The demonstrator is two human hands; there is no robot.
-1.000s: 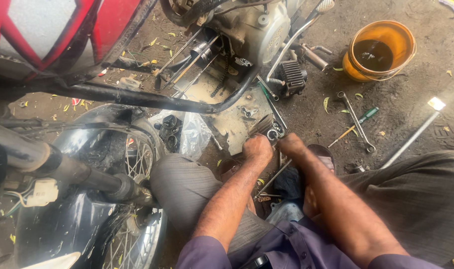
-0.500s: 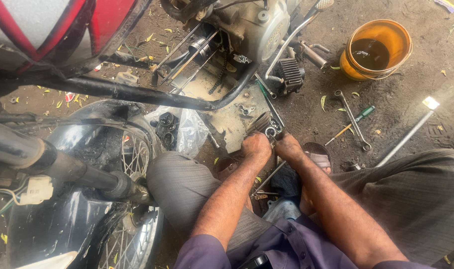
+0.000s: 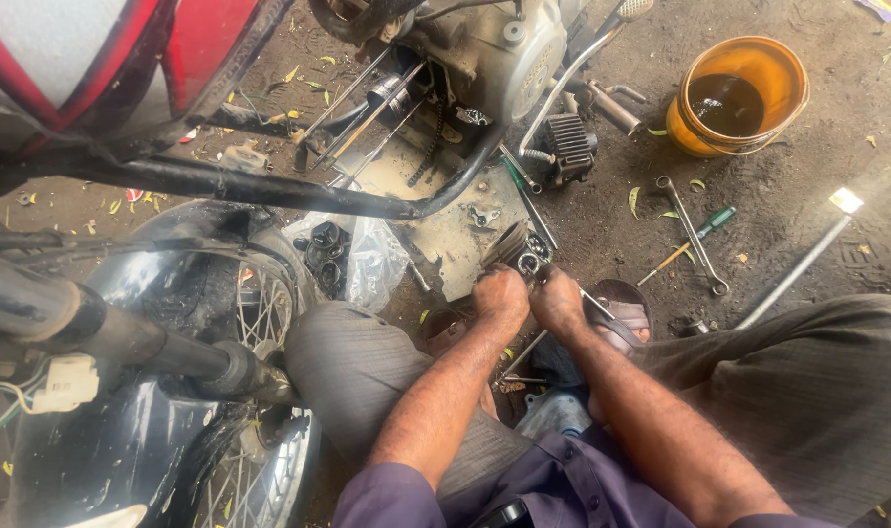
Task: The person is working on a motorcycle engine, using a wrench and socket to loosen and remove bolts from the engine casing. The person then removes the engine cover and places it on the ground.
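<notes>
My left hand [image 3: 499,296] and my right hand [image 3: 557,299] sit side by side low on the dirt floor, both closed around a small greasy metal engine part [image 3: 521,254] with round openings. The part pokes out just above my knuckles; how each finger grips it is hidden. My forearms run down to my purple shirt [image 3: 523,484]. The partly stripped motorcycle engine [image 3: 484,59] stands above the hands, with long studs [image 3: 362,103] sticking out to its left.
A black frame tube [image 3: 269,186] crosses in front. The front wheel and fork [image 3: 172,352] fill the lower left. An orange bucket of dark oil [image 3: 737,96], a spanner [image 3: 692,235], a green screwdriver [image 3: 685,244], a finned cylinder [image 3: 568,147] and a plastic bag of parts [image 3: 352,259] lie around.
Both hands stay together on the metal part. The view has shifted slightly, so hands and part sit a little lower and to the left.
</notes>
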